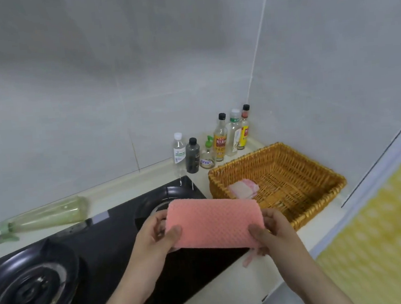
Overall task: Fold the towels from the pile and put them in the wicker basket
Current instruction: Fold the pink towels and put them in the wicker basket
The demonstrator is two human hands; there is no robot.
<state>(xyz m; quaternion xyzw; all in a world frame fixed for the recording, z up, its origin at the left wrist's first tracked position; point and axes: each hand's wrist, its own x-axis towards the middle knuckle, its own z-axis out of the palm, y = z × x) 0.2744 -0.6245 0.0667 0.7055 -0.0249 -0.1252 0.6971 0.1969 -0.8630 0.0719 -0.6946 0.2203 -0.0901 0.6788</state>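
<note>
Pinching either short end of a folded pink waffle-weave towel (213, 223), the left hand (158, 235) and the right hand (272, 233) are each pressing a thumb on its top face. They are holding it level above the black gas stove (105, 245), just beside the wicker basket (317, 166). The basket is sitting on the counter to the right, holding a folded pale pink towel (244, 189). Condiment bottles (220, 140) are standing behind it in the corner.
</note>
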